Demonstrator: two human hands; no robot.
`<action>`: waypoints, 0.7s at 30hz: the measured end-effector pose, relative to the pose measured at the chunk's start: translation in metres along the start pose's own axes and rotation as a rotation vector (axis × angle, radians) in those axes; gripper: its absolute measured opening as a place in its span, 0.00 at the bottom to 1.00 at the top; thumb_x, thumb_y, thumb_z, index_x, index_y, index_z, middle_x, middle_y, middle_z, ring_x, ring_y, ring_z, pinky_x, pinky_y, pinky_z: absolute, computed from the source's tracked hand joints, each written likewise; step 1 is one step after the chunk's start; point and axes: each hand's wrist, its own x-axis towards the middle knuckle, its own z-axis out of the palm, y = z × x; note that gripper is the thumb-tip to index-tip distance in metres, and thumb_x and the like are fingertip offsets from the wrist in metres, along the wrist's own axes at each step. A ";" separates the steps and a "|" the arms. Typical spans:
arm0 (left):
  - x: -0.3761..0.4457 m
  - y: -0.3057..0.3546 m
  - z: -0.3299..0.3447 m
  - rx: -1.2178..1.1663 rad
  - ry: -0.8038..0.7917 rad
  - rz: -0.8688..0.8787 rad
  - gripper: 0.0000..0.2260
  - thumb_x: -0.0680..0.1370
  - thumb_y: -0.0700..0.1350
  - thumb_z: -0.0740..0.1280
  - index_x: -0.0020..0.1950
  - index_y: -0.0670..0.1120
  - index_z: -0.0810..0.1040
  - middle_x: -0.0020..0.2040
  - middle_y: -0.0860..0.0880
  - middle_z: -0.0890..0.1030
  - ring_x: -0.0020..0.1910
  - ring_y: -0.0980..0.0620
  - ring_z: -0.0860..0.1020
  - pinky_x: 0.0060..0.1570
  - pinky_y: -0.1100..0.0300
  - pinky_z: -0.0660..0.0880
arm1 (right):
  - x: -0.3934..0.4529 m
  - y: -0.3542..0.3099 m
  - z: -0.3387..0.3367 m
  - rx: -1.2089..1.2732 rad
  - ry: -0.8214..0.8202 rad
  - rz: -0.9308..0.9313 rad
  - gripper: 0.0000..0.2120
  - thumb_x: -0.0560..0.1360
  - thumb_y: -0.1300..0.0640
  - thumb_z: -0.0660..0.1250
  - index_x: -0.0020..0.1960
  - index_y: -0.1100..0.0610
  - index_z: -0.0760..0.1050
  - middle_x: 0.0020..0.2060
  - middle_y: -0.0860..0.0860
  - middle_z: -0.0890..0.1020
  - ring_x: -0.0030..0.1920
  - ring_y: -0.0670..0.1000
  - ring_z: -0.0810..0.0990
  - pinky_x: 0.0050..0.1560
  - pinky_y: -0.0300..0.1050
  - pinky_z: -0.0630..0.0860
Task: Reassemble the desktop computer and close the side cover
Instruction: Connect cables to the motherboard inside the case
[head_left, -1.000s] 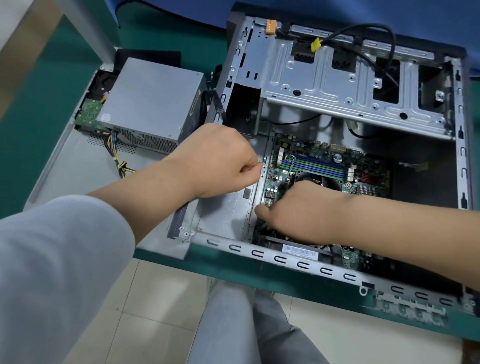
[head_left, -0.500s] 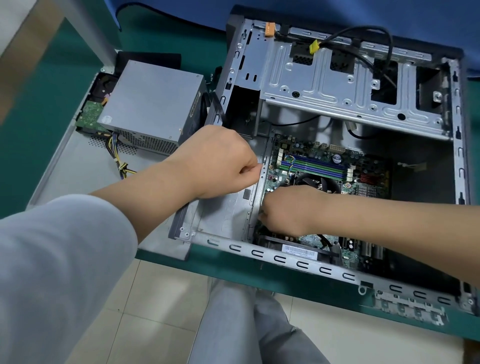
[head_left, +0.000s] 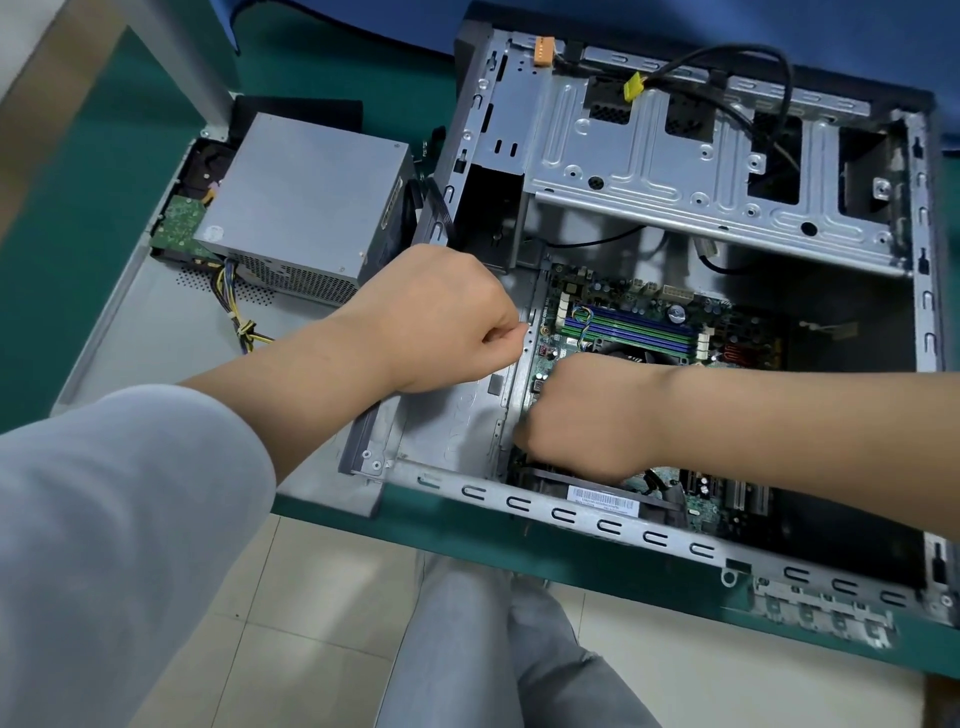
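Both hands curled — left hand apparently pinching steel case rail, right hand on green motherboard.

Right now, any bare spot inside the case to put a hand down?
Bare floor in the case right of the motherboard, below the drive cage. Also the metal panel left of the board. Crowded at the board's left edge, where both hands work.

Probably a computer repair workshop: a green-topped bench, tiled floor, and a removed power supply lying at left.
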 end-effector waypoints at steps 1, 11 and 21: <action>0.000 0.000 0.000 -0.001 0.000 -0.001 0.19 0.76 0.50 0.57 0.27 0.45 0.61 0.27 0.47 0.72 0.28 0.45 0.69 0.29 0.58 0.62 | 0.001 -0.001 -0.001 -0.007 0.006 -0.017 0.05 0.74 0.59 0.61 0.40 0.54 0.72 0.40 0.54 0.81 0.42 0.57 0.81 0.37 0.44 0.74; -0.001 0.000 0.000 -0.014 0.008 -0.005 0.20 0.77 0.50 0.58 0.27 0.45 0.60 0.26 0.46 0.71 0.28 0.44 0.69 0.29 0.58 0.63 | 0.007 -0.007 0.015 0.165 0.004 0.143 0.16 0.81 0.56 0.55 0.37 0.60 0.70 0.28 0.51 0.67 0.27 0.49 0.63 0.35 0.46 0.72; -0.001 0.003 -0.003 -0.006 -0.014 -0.022 0.19 0.76 0.50 0.55 0.26 0.45 0.60 0.26 0.47 0.72 0.28 0.45 0.70 0.29 0.58 0.62 | 0.012 -0.005 0.023 0.426 0.024 0.297 0.17 0.81 0.61 0.53 0.35 0.63 0.66 0.29 0.53 0.64 0.29 0.53 0.65 0.27 0.42 0.60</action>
